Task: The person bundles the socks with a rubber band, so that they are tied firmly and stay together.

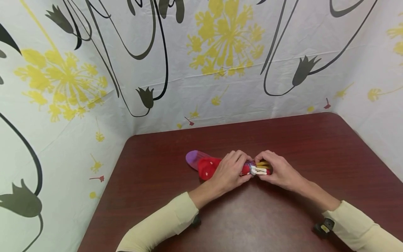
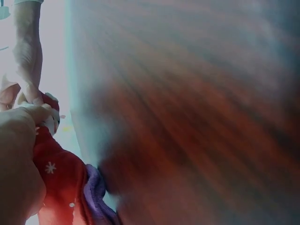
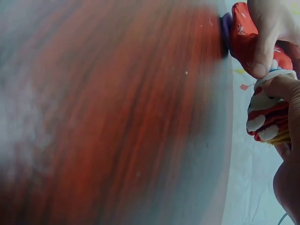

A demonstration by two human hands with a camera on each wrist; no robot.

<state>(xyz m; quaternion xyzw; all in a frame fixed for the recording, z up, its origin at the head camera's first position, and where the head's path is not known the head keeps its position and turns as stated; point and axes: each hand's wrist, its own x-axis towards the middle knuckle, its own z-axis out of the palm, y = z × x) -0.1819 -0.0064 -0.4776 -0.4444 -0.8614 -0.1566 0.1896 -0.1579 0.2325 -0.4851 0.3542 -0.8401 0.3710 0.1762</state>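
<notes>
A red sock (image 1: 206, 168) with small white snowflakes lies over a purple sock (image 1: 193, 158) on the table, toes to the left. My left hand (image 1: 231, 170) grips the pair near the cuffs, its thumb and fingers on either side. Opposite it, my right hand (image 1: 280, 172) pinches the bunched cuff end (image 1: 262, 167), where red, white and mustard-yellow fabric shows. In the right wrist view the cuff (image 3: 269, 110) looks folded over, with the right thumb at its white edge. Part of the socks is hidden under my left hand.
The dark reddish-brown table (image 1: 151, 164) has rounded far corners. White cloth (image 1: 176, 77) printed with yellow and grey flowers hangs behind and at both sides. A small black device (image 1: 324, 227) is at the right sleeve cuff.
</notes>
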